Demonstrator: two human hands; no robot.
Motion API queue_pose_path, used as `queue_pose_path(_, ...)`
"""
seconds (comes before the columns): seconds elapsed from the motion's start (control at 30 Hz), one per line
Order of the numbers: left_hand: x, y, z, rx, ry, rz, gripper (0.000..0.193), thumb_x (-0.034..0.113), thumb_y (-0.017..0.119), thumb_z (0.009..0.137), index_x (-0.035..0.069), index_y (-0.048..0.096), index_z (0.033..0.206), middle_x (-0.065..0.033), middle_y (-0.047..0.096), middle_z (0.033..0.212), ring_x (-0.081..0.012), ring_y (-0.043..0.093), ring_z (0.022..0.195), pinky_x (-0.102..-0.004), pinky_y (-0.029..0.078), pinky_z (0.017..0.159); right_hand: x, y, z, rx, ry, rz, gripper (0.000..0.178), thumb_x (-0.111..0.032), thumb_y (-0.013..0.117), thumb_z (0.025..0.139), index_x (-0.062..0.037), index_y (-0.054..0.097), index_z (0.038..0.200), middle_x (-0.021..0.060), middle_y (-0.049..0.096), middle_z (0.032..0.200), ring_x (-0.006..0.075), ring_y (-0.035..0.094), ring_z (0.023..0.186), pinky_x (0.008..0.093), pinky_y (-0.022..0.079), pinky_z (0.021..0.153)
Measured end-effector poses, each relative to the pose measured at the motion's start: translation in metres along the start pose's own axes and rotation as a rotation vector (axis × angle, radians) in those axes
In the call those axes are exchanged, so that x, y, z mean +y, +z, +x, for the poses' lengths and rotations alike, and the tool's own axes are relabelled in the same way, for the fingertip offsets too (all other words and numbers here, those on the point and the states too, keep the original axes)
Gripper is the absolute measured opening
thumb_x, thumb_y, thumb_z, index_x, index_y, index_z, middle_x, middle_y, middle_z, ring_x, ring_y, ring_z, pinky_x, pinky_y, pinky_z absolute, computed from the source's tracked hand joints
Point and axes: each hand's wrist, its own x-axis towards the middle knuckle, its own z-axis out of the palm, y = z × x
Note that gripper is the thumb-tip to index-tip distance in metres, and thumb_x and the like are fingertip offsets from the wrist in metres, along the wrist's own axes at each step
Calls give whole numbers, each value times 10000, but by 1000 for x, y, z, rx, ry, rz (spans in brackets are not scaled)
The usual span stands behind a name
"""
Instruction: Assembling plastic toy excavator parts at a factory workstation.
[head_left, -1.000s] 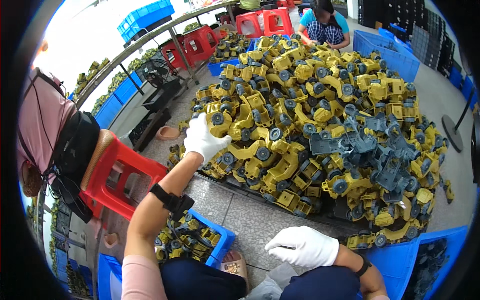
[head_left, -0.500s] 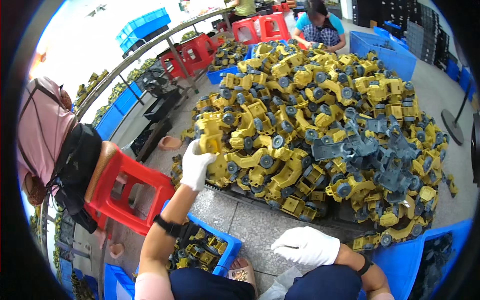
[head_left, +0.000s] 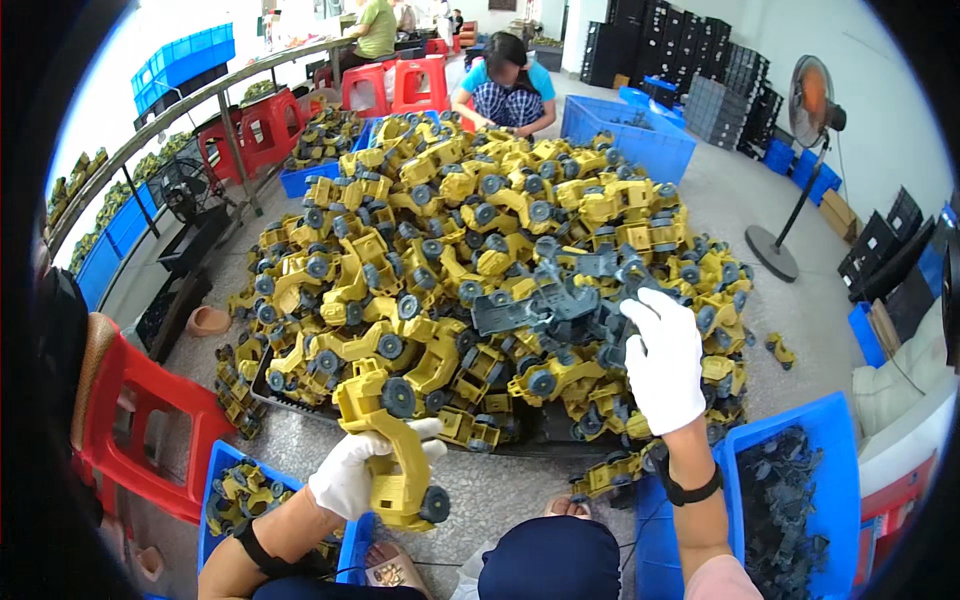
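My left hand [head_left: 352, 475], in a white glove, grips a yellow toy truck body [head_left: 402, 470] with dark grey wheels and holds it upright in front of the heap. My gloved right hand [head_left: 664, 360] is stretched over the right side of the heap with thumb and fingers apart. Its fingertips are beside several dark grey plastic chassis parts [head_left: 560, 300] lying on top; whether they touch one cannot be made out. Under these parts spreads a large heap of yellow toy truck bodies [head_left: 450, 260] with grey wheels.
A blue bin of yellow trucks [head_left: 215, 470] stands by my left knee. To my right is a blue bin [head_left: 840, 480] of dark small parts. Red stools [head_left: 165, 390] stand at left. A co-worker [head_left: 510, 90] sits behind the heap; a standing fan [head_left: 815, 110] is far right.
My left hand has drawn the yellow truck body from the heap's left edge back toward me. My right hand has moved from my lap up to the grey parts. The view has swung right.
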Motion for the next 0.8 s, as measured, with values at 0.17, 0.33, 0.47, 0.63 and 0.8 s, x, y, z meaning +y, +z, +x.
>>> queue_pose_path(0.17, -4, 1, 5, 88, 112, 85, 417, 142, 526, 861, -71, 549, 1218, -261, 650, 1126, -337, 668, 997, -402, 569, 867, 20, -10, 23, -112, -34, -17, 342, -54, 642, 760, -77, 674, 1100, 143, 618, 1218, 351, 549, 1142, 448, 445, 983)
queue_pose_path(0.33, -1, -4, 8, 115, 33, 113, 397, 125, 539, 863, -62, 541, 1214, -251, 636, 1182, -357, 654, 1045, -435, 557, 902, -4, 37, 41, -326, -306, -210, 284, -169, 649, 748, -79, 685, 1014, 140, 614, 1209, 312, 551, 1110, 443, 468, 852)
queue_pose_path(0.47, -3, -1, 16, 8, 41, 42, 444, 164, 601, 897, 6, 500, 1300, -224, 588, 1280, -396, 596, 1164, -505, 534, 948, -11, 74, 48, -405, -257, -525, 123, -134, 600, 763, -97, 691, 837, 114, 645, 1056, 279, 574, 997, 419, 430, 772)
queue_pose_path(0.63, -2, 3, 15, -21, 29, 56, 468, 148, 684, 869, 58, 498, 1289, -167, 622, 1231, -348, 616, 1145, -486, 513, 971, 0, 48, 61, -77, -291, -98, 102, -138, 635, 756, -70, 681, 817, 128, 653, 873, 308, 617, 857, 427, 460, 726)
queue_pose_path(0.8, -4, -5, 18, 28, 161, 168, 478, 153, 751, 845, 62, 524, 1255, -108, 651, 1148, -265, 656, 1059, -417, 533, 923, -31, -11, 63, -641, 38, 551, 229, -156, 695, 831, 24, 612, 944, 115, 619, 815, 218, 601, 697, 326, 486, 635)
